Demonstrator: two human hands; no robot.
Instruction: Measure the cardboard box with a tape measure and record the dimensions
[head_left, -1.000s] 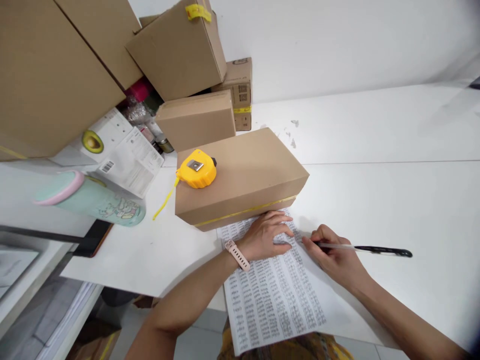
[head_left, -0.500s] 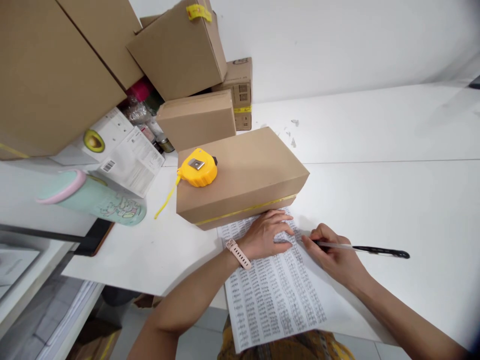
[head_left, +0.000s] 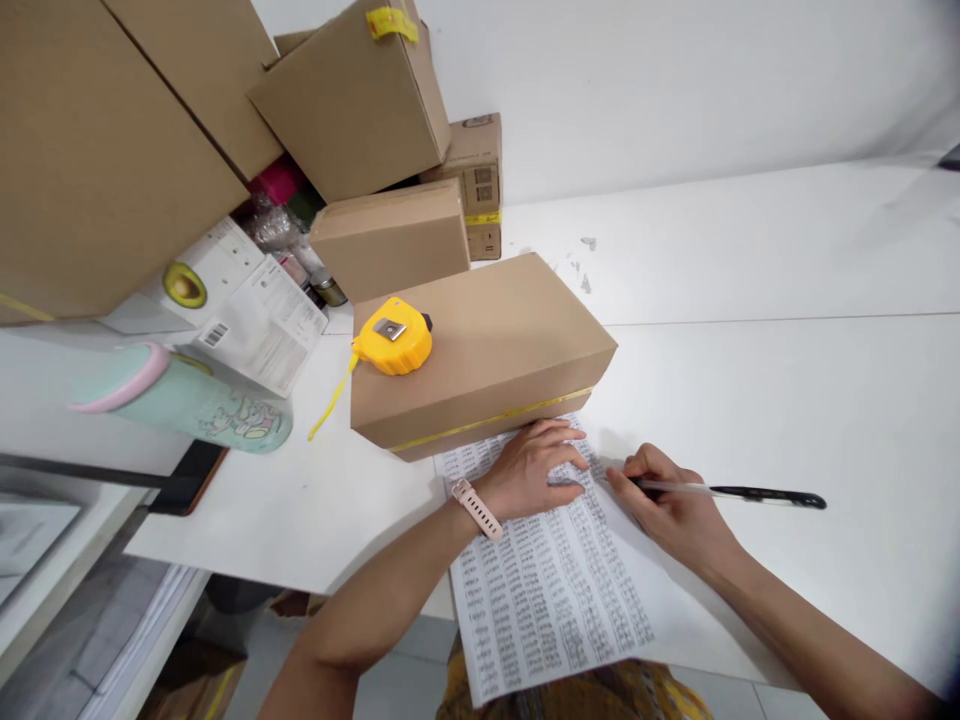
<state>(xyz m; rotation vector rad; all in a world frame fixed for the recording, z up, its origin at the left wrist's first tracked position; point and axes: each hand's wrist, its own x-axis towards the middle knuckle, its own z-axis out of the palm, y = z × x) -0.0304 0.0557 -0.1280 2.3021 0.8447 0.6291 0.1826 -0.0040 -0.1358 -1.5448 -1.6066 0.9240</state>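
A sheet of paper (head_left: pixel 551 600) covered in columns of handwriting lies on the white table, its lower end over the table's front edge. My left hand (head_left: pixel 534 468), with a pink band at the wrist, rests on the upper part of the sheet, fingers spread. At the sheet's right side my right hand (head_left: pixel 671 505) grips a pen (head_left: pixel 765 494) with a black end; its tip is at the writing and too small to make out. Just beyond my left hand is a cardboard box (head_left: pixel 495 340) with yellow tape along its side. A yellow tape measure (head_left: pixel 394 337) sits on that box.
Several cardboard boxes (head_left: pixel 352 110) are stacked at the back left. A mint tumbler (head_left: pixel 187 395) with a pink rim stands at the left, beside a white carton (head_left: pixel 251 310) with an avocado picture. Shelves (head_left: pixel 45 560) are at the lower left.
My right hand and the pen have shifted very slightly to the right. The left hand stays on the paper, and the box and tape measure keep their places.
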